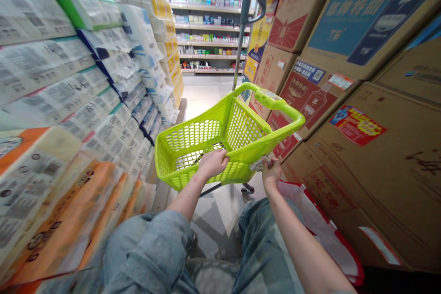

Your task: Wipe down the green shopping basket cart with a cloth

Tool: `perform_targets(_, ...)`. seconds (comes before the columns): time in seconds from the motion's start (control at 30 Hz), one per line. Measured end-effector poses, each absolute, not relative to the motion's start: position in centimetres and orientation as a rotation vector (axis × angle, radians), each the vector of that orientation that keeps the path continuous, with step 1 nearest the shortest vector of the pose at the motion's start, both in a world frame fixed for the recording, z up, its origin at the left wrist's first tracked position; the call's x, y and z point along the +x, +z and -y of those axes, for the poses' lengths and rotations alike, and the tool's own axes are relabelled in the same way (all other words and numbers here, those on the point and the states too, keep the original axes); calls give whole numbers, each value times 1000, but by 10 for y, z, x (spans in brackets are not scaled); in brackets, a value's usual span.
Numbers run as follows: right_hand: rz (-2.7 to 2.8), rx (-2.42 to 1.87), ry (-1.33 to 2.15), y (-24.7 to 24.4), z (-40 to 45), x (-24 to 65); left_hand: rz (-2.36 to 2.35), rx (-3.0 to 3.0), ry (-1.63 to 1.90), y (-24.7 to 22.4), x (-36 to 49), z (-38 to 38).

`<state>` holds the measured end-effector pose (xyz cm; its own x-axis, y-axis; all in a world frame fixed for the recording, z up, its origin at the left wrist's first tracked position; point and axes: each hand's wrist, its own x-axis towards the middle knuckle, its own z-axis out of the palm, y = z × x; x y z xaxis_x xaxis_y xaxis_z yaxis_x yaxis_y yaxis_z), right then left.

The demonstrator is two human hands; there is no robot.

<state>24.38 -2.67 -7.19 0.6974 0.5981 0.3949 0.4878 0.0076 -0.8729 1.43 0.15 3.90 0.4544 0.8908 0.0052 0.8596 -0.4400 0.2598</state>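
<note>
A lime-green plastic shopping cart [203, 129] with lattice sides stands turned sideways in front of my knees. My left hand [213, 164] is closed over its near rim, fingers curled to the inside. Against the outer side wall, below the handle [294, 117], my right hand [271, 175] is closed on a pale crumpled cloth [257, 164], partly hidden by the fingers. The basket holds nothing that I can make out. A caster wheel [247, 189] shows under the cart.
Stacked tissue packs [51, 64] line the left side. Cardboard cartons [372, 138] are piled on the right, with a red-edged white bag [320, 225] at their foot. A grey pole with a hook-shaped handle [241, 32] rises behind the cart. Stocked shelves [213, 27] close the far end.
</note>
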Motion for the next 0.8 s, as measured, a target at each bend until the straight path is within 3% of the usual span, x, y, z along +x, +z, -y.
perform_targets(0.33, 1250, -1646, 43, -76, 47, 184, -1521, 2492, 204, 39, 14, -2)
perform_targets(0.8, 1728, -1446, 115, -27, 50, 115, -1509, 2047, 314, 41, 3, -18)
